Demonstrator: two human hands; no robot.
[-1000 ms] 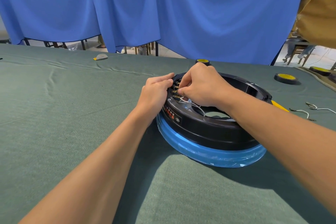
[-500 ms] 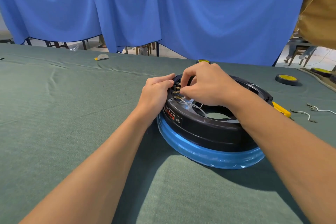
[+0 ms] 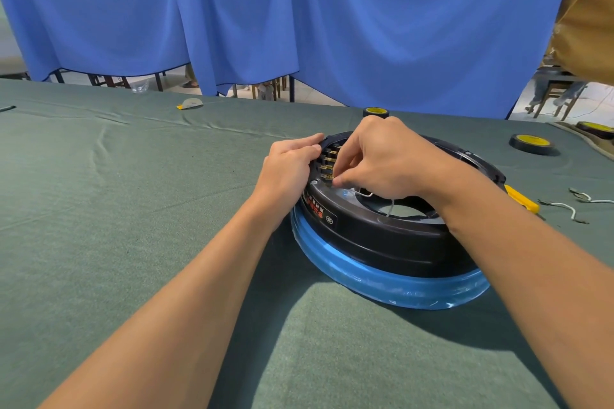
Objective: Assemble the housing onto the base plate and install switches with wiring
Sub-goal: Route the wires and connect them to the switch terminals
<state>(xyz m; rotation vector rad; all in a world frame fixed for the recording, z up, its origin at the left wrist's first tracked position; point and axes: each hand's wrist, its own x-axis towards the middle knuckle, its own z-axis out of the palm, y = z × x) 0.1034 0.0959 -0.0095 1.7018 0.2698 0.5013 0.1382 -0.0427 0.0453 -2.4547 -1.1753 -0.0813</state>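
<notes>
— Where's the housing [image 3: 382, 236]?

— Right of the tabletop's middle. It's a black ring sitting on the base plate [image 3: 382, 279], which is wrapped in blue film and shows as a band all round the bottom edge.

— And the switches [image 3: 329, 159]?

— A row of them with brass tabs, set in the housing's far-left rim, between the two hands.

— What are the hands doing?

— The left hand [image 3: 289, 166] grips the housing's rim from outside, fingers curled over the edge right by the switches. The right hand [image 3: 385, 156] reaches over the ring, thumb and forefinger pinched tight on the end of a white wire [image 3: 365, 192] at the nearest switch's tab. The wire runs from there down into the ring's central opening.

— Is it seated on the tab?

— Can't tell, the fingertips cover it.

— Anything else about?

— A yellow tool [image 3: 520, 199] pokes out behind the right forearm, touching the housing's far side or just beside it. Loose wires [image 3: 564, 209] lie further toward the right edge. One tape roll [image 3: 531, 143] sits near the far right corner, another [image 3: 375, 112] at the far edge behind the right hand. A paper scrap [image 3: 189, 103] is near the far edge on the left. Green cloth [image 3: 133, 209] covers the tabletop, a blue curtain [image 3: 332, 26] hangs behind.
</notes>
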